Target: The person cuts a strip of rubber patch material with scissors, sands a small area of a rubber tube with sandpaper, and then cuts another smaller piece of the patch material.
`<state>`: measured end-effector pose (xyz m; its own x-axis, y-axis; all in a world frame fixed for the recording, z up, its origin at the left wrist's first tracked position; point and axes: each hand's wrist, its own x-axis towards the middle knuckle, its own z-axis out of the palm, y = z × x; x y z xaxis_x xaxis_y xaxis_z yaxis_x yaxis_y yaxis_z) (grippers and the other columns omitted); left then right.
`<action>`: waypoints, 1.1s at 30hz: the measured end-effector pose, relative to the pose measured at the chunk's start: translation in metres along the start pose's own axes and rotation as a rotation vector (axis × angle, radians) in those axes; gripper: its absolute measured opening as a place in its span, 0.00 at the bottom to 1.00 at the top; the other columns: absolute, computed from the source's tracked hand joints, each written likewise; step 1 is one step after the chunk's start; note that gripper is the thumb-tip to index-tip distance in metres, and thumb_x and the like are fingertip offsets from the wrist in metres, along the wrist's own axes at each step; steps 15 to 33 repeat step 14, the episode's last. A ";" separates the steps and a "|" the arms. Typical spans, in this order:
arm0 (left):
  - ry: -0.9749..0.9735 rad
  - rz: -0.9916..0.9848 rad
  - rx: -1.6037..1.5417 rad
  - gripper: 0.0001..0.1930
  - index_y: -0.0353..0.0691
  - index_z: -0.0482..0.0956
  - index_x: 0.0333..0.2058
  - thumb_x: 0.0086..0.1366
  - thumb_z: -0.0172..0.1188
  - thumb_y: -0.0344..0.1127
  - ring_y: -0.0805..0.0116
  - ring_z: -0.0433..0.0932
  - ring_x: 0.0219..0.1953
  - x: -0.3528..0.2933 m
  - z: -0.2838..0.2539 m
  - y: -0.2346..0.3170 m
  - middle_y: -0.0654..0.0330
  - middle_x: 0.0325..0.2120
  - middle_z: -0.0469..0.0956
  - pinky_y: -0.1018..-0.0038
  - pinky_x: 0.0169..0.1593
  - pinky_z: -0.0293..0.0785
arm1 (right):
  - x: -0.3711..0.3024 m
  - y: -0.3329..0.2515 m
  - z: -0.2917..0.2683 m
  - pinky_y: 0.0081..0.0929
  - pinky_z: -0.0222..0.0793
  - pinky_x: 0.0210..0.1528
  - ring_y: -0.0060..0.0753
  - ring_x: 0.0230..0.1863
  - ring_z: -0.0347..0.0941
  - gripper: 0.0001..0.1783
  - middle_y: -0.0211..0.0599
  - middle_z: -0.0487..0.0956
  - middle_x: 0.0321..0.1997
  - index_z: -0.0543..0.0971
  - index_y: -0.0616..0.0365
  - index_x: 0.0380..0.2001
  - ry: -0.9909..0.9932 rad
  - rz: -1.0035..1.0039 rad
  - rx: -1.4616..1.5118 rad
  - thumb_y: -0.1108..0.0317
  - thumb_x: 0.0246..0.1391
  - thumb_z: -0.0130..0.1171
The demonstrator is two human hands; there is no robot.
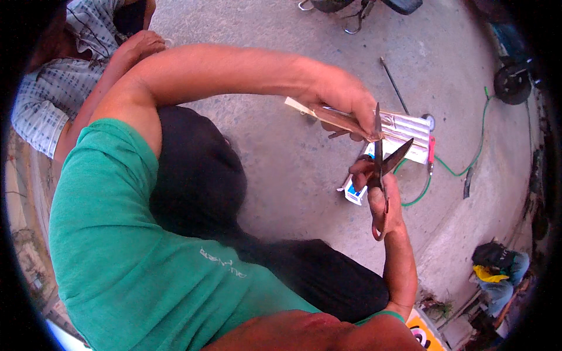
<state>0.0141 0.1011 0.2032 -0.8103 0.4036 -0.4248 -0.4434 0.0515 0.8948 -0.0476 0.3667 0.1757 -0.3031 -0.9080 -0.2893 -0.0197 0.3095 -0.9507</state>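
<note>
My left hand (351, 108) reaches out from the left with the arm bent. Its fingers are closed around a long, flat brown strip (339, 120) that has a pale end; I cannot tell its material. Below it, my right hand (383, 193) grips a pair of dark metal scissors (379, 158) by the handles. The scissor blades are spread apart and point away from me. One blade tip rises beside the left fingertips, close to the near end of the strip. Whether the blade touches the strip is hard to tell.
On the concrete floor (293, 187) lie a white ribbed sheet (417, 140), a blue-and-white box (353, 194), a red-handled tool (431, 153), a green hose (465, 172) and a dark rod (393, 85). Another person (44, 102) sits at the left. A wheel (512, 83) stands far right.
</note>
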 end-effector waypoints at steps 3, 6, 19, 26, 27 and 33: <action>-0.058 -0.001 -0.014 0.17 0.35 0.81 0.32 0.57 0.62 0.46 0.71 0.74 0.23 0.001 -0.002 -0.001 0.61 0.21 0.76 0.71 0.27 0.69 | 0.001 -0.005 0.005 0.24 0.62 0.36 0.22 0.33 0.65 0.31 0.26 0.69 0.31 0.77 0.61 0.38 0.038 0.043 0.045 0.39 0.50 0.61; 0.005 0.023 0.177 0.19 0.31 0.82 0.35 0.58 0.61 0.45 0.71 0.75 0.26 -0.006 -0.001 0.009 0.60 0.24 0.78 0.72 0.30 0.70 | -0.006 0.002 0.002 0.22 0.61 0.33 0.21 0.30 0.65 0.27 0.25 0.69 0.30 0.76 0.59 0.32 0.019 0.047 0.066 0.42 0.49 0.62; -0.035 0.095 0.003 0.22 0.29 0.80 0.45 0.57 0.62 0.41 0.74 0.75 0.36 -0.016 0.001 -0.013 0.62 0.34 0.80 0.73 0.42 0.72 | -0.026 -0.002 0.019 0.21 0.55 0.25 0.21 0.24 0.63 0.44 0.25 0.66 0.25 0.68 0.54 0.22 -0.085 0.257 0.375 0.19 0.35 0.65; -0.035 0.095 0.003 0.22 0.29 0.80 0.45 0.57 0.62 0.41 0.74 0.75 0.36 -0.016 0.001 -0.013 0.62 0.34 0.80 0.73 0.42 0.72 | -0.026 -0.002 0.019 0.21 0.55 0.25 0.21 0.24 0.63 0.44 0.25 0.66 0.25 0.68 0.54 0.22 -0.085 0.257 0.375 0.19 0.35 0.65; -0.035 0.095 0.003 0.22 0.29 0.80 0.45 0.57 0.62 0.41 0.74 0.75 0.36 -0.016 0.001 -0.013 0.62 0.34 0.80 0.73 0.42 0.72 | -0.026 -0.002 0.019 0.21 0.55 0.25 0.21 0.24 0.63 0.44 0.25 0.66 0.25 0.68 0.54 0.22 -0.085 0.257 0.375 0.19 0.35 0.65; -0.035 0.095 0.003 0.22 0.29 0.80 0.45 0.57 0.62 0.41 0.74 0.75 0.36 -0.016 0.001 -0.013 0.62 0.34 0.80 0.73 0.42 0.72 | -0.026 -0.002 0.019 0.21 0.55 0.25 0.21 0.24 0.63 0.44 0.25 0.66 0.25 0.68 0.54 0.22 -0.085 0.257 0.375 0.19 0.35 0.65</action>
